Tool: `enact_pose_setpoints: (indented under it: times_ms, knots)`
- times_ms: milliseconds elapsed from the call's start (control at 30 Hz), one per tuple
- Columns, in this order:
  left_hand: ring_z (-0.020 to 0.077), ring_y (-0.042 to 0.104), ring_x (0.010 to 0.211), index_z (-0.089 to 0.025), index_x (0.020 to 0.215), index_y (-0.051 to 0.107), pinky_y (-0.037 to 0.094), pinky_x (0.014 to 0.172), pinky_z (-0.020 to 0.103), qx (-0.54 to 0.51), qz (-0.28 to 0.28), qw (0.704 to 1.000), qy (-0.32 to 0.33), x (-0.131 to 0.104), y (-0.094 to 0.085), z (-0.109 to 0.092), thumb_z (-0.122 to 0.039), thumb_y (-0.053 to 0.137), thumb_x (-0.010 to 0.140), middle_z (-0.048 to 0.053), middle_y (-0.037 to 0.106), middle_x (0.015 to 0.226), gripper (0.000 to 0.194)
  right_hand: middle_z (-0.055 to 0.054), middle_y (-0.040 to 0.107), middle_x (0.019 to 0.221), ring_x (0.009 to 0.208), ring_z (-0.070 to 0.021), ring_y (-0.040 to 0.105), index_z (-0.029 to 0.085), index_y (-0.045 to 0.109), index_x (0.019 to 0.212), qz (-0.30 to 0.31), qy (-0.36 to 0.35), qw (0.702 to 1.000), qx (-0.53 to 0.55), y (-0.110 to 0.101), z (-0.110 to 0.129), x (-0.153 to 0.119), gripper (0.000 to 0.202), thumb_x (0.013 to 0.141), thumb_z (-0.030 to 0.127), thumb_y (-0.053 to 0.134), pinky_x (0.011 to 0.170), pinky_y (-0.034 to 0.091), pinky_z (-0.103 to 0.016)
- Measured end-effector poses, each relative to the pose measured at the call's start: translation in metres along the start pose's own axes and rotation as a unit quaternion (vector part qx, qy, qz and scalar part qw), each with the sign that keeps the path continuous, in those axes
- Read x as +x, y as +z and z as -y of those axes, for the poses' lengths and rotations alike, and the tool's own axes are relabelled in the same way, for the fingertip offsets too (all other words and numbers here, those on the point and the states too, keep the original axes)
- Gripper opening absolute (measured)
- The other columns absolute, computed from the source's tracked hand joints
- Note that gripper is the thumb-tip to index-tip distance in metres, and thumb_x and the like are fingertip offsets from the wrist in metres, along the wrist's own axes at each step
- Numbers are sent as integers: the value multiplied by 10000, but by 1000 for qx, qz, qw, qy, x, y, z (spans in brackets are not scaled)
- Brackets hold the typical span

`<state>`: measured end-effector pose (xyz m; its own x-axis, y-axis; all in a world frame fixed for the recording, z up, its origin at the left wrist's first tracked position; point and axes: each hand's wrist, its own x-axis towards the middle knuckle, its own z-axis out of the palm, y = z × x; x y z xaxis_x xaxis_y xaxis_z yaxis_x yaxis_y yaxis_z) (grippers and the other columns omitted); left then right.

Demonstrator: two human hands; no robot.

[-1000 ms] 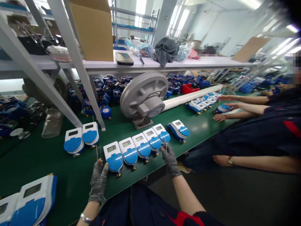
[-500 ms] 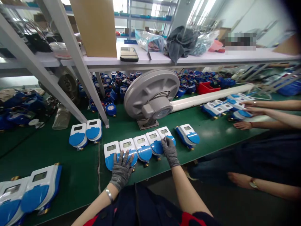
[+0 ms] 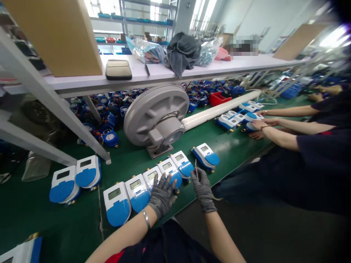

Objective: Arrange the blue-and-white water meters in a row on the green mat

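I am sitting at the long green bench; a row of blue and white meters is lying along its near edge. My left hand is lying flat and spread on the third meter. It looks hard, smooth and heavy, so I think gripping its sides is best. My right hand is pinching a small thin card, light and bendy, just beside the row's end.

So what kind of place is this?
Likely a factory assembly bench: rows of blue-and-white meters on a long green work table, more meter bodies piled under the shelf, other workers' arms alongside.
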<state>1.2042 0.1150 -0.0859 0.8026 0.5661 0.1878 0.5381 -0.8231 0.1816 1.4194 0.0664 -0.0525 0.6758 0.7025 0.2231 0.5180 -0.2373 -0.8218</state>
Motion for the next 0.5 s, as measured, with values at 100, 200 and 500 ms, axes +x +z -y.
enact_pose_setpoints:
  times_ms: [100,200,500]
  knots:
    - [435,222,1480,-273,1577,286,52,1160,721,-6,41,999,1,4,23,7,-442,578,893,149,250,1628,763,-141,680,1108,1038,-301,620,198,620,1178,-21,1,999,-40,-30,-21,18,490,857,553,515,963,489,-482]
    - [412,241,1481,-296,1571,296,74,1181,688,-3,27,1000,-7,5,33,4,-367,629,845,122,268,1626,802,-151,679,1110,1093,-332,606,203,634,1157,-53,23,996,-64,-69,-56,61,489,833,556,536,1000,467,-506]
    - [378,319,1453,-175,1496,397,232,1208,578,42,-208,858,-467,-13,-27,36,-626,431,917,153,357,1582,735,-137,727,1028,924,-288,685,169,658,1102,263,197,925,190,-96,-142,232,570,661,523,730,808,563,-468]
